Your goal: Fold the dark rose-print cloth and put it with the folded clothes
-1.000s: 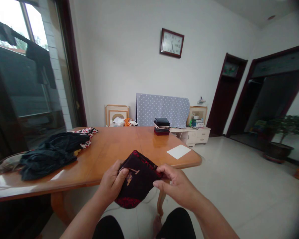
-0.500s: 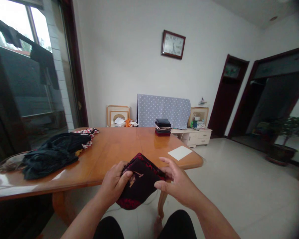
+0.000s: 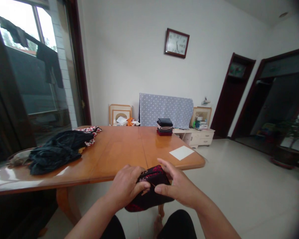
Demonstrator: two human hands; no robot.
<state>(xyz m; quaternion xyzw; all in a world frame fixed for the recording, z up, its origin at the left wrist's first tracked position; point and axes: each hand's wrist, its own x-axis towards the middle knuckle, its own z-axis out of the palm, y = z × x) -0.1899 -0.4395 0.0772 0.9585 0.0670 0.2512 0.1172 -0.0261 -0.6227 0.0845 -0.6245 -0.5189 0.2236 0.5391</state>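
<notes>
A black cloth bundle with red patterned edges (image 3: pixel 155 192) is held between my two hands, above my knees and just before the table's front edge. My left hand (image 3: pixel 128 186) grips its left side, thumb on top. My right hand (image 3: pixel 178 186) holds the right side, with the thumb across the top face and the index finger raised along the far edge. The bundle looks folded, and its underside is hidden.
On the wooden table (image 3: pixel 119 146) lie a heap of dark clothes (image 3: pixel 57 149) at the left, a folded dark stack (image 3: pixel 164 126) at the back and a white sheet (image 3: pixel 181 152) near the right corner. A potted plant (image 3: pixel 289 154) stands far right.
The cloth bundle has turned and folded over, showing less of its flat face. My left hand has moved right, nearer my right hand. The view has shifted slightly.
</notes>
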